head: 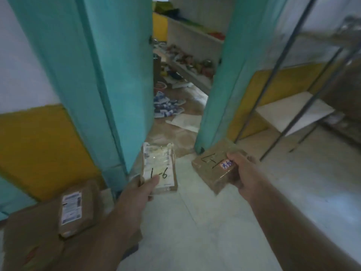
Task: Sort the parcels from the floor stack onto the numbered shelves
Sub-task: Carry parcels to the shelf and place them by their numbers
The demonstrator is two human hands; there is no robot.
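My left hand point(139, 189) grips a small flat parcel point(159, 167) by its near edge; its white label carries the handwritten mark "1-6". My right hand point(243, 173) holds a brown cardboard parcel point(213, 169) marked "1-7", with a small pink sticker by my thumb. Both parcels hang above the pale floor in front of me. At the lower left, another brown parcel point(75, 209) with a white shipping label lies on top of larger cardboard boxes point(29, 241) on the floor.
A teal door frame point(117, 85) stands ahead, its opening leading into a cluttered room with loose packets point(168, 105) on the floor and wall shelves point(191, 55). A metal rack with a white shelf board point(295, 112) stands at the right.
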